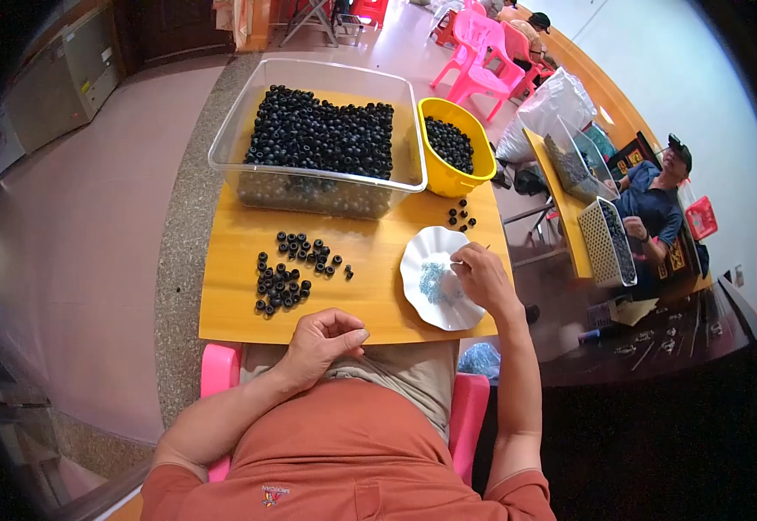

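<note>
My right hand [483,280] is over the right part of a white wavy-rimmed plate [422,252], fingers pinched together. The short dark end of a thin stick-like tool shows above its fingers; the rest of it is hidden. Small pale-blue bits [434,282] lie spread in the plate. My left hand [326,343] rests at the table's near edge, its thumb pressed to the curled fingers; what it holds, if anything, is too small to make out. Beyond it lie loose black ring-like pieces [281,285] with holes through them.
A clear plastic bin [326,195] full of black pieces stands at the back of the wooden table [370,260]. Beside it is a yellow tub [452,181] of similar pieces, with several loose ones [459,214] in front. To the right, another person [656,200] sits near a white basket [604,252].
</note>
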